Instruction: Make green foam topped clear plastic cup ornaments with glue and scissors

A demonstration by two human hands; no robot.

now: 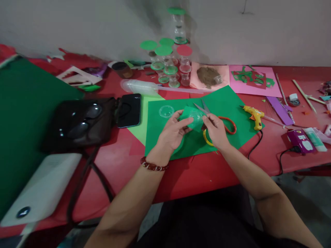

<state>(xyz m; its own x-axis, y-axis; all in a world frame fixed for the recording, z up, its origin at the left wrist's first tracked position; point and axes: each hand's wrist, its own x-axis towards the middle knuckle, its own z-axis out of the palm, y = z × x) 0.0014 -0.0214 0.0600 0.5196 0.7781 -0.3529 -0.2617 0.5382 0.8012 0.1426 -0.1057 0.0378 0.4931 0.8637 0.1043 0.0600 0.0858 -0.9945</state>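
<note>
Between both hands is a small green paper piece (185,112) with a clear round plastic lid (197,116) against it. My left hand (174,130) pinches its left side, thumb on top. The fingers of my right hand (215,129) are closed on its right edge. Under and beside my right hand lie scissors with a red and a yellow handle loop (231,125), blades pointing up-left. They rest on a large green sheet (160,137). Another clear lid (166,111) lies on the sheet, left of the hands.
Behind stand several clear plastic shapes with green or red discs (163,50). A yellow glue gun (254,115) and purple box (301,140) lie right. A phone (129,110), black bag (77,124) and white power bank (43,187) are left. Brown sand (208,75) sits behind.
</note>
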